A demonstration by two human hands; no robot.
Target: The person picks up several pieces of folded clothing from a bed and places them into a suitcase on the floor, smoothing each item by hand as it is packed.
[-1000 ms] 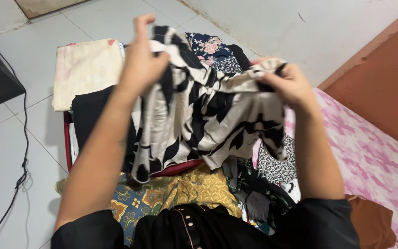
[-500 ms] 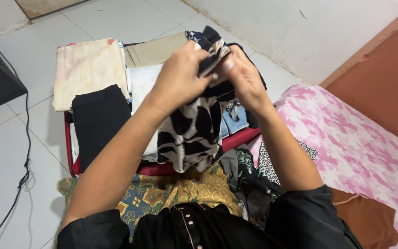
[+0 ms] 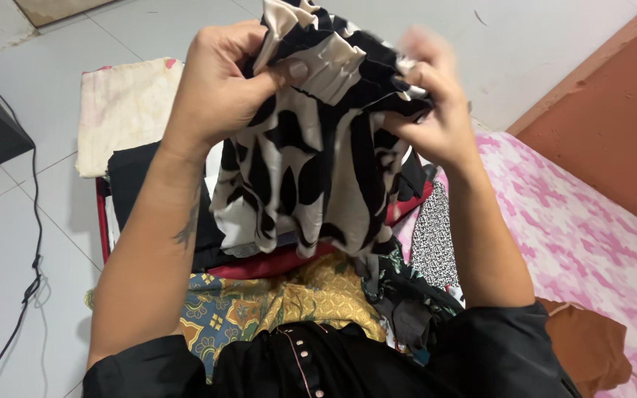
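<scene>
While right hand (image 3: 436,110) blurs, black-and-cream garment (image 3: 311,169) hides red suitcase (image 3: 102,221)

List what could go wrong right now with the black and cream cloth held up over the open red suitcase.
The cloth is bunched only at its top edge between the left hand and right hand; a loose pinch could let it fall and come unfolded. Its hanging hem sits close above the folded clothes in the red suitcase and might drag them out of order. Raised this high, it hides most of the suitcase, so placing it may be imprecise.
</scene>
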